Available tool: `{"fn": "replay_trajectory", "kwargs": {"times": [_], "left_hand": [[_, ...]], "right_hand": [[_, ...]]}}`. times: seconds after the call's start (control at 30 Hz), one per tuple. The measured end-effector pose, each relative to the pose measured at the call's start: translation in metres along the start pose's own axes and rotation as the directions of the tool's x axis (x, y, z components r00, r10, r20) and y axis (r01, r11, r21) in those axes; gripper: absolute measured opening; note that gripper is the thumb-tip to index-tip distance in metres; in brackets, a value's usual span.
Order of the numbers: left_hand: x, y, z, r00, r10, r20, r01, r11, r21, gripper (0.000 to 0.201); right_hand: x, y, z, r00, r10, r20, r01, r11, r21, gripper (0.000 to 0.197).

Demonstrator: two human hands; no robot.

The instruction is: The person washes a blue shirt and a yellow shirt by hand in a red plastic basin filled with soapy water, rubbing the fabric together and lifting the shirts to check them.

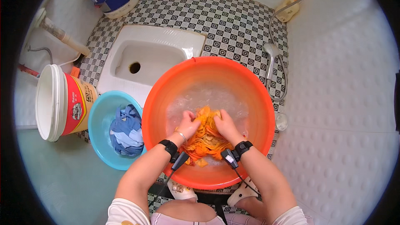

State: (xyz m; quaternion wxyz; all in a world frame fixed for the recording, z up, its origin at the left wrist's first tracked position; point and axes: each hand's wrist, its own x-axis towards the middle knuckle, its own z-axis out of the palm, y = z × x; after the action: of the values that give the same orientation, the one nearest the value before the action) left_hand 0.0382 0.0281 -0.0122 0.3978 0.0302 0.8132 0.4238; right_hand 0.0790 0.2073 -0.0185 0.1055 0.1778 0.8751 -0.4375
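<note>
A large orange basin in front of me holds soapy water. Bunched up in the water is a wet yellow-orange cloth, creased into many folds; whether it is a garment I cannot tell. My left hand grips its left side, the fingers closed on the fabric. Opposite, my right hand is closed on the right side of the same cloth. Some fingertips of both hands are hidden in the folds. Each wrist wears a black strap with a small cabled device.
To the left a light blue basin holds blue clothes. Beside it stands a white, red and yellow bucket. A squat toilet lies beyond the orange basin. On the right are a shower head with its hose and the white wall.
</note>
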Motion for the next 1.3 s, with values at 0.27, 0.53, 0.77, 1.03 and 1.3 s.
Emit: {"fn": "replay_trajectory", "kwargs": {"times": [0.27,0.53,0.77,1.03,1.3], "left_hand": [[0.009,-0.027,0.004,0.978,0.159,0.134,0.094,0.236,-0.967,0.038],[0.009,0.005,0.003,0.996,-0.041,0.08,0.088,0.272,-0.958,0.035],[0.003,0.036,-0.063,0.764,0.364,-0.533,-0.288,0.931,0.224,0.029],[-0.011,0.012,-0.035,0.983,-0.169,0.069,0.056,0.64,0.767,0.063],[0.014,-0.022,-0.027,0.957,0.137,-0.256,0.002,0.879,0.477,0.076]], "right_hand": [[-0.024,-0.129,0.006,0.889,-0.457,-0.023,0.45,0.865,0.222,0.019],[-0.001,-0.081,-0.004,0.924,-0.382,-0.013,0.377,0.916,-0.135,0.018],[0.018,-0.016,-0.063,0.982,-0.144,-0.123,0.076,0.893,-0.445,0.045],[-0.026,-0.004,-0.02,0.865,0.121,0.488,0.225,0.775,-0.591,0.06],[0.011,0.033,-0.038,0.961,0.016,-0.275,-0.113,0.934,-0.339,0.071]]}}
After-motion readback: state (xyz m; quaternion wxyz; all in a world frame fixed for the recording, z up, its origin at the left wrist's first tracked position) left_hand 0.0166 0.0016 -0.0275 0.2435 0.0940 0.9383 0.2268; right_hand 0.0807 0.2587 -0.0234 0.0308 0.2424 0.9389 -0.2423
